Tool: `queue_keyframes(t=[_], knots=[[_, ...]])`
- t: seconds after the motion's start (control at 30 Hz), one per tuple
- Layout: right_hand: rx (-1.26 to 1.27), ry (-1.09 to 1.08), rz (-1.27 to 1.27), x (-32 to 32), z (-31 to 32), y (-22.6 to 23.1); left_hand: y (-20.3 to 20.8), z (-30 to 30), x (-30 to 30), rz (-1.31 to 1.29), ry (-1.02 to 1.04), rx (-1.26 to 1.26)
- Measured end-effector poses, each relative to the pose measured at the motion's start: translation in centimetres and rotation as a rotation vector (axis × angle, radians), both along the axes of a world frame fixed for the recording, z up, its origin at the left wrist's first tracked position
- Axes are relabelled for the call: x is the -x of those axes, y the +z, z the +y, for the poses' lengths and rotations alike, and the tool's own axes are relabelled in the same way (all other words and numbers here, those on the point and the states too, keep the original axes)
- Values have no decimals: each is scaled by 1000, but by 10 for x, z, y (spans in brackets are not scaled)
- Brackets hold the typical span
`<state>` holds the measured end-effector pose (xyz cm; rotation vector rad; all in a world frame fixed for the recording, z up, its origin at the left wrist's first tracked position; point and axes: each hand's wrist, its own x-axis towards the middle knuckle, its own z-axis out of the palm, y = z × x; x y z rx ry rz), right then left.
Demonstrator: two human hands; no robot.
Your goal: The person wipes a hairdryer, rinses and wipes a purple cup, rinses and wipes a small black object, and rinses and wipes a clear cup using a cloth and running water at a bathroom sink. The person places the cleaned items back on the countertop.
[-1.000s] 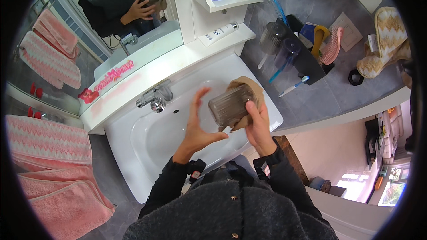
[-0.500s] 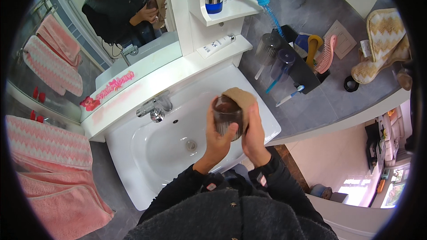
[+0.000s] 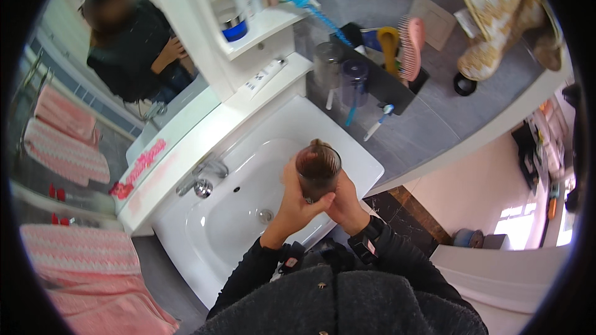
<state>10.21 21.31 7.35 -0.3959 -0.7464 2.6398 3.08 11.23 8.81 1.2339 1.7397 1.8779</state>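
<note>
A dark see-through ribbed cup (image 3: pixel 319 177) is held over the front right part of the white sink (image 3: pixel 366 162). My left hand (image 3: pixel 297 203) is closed round its left side, the thumb lying across the lower front. From the right, my right hand (image 3: pixel 349 206) closes against the cup with a brown cloth (image 3: pixel 317 142). Only a small bit of that cloth shows at the cup's far rim; the rest, like most of the right fingers, is hidden behind the cup.
A chrome faucet (image 3: pixel 203 186) stands at the sink's back left. On the grey wall, a black holder (image 3: pixel 397 90) carries cups, toothbrushes and a pink hairbrush (image 3: pixel 411 46). A white tube (image 3: pixel 266 76) lies on the ledge. Pink towels (image 3: pixel 93 260) hang at left.
The cup has turned so its open mouth faces up more. The brown cloth, plainly seen beside the cup before, is now mostly behind it. My view has shifted to the right.
</note>
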Motion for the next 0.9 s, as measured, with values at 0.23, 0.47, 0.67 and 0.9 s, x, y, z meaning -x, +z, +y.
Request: queue_keyframes(t=[0.23, 0.47, 0.67, 0.9], knots=[[-381, -127, -294, -24, 23, -35, 76, 45, 6, 616, 76, 255], [-236, -122, -415, -40, 47, -46, 123, 117, 20, 1053, 68, 215], [-126, -46, -421, -44, 47, -48, 108, 158, 24, 837, -1, 134], [-93, 16, -426, -43, 45, -52, 74, 161, 21, 1043, 157, 13]])
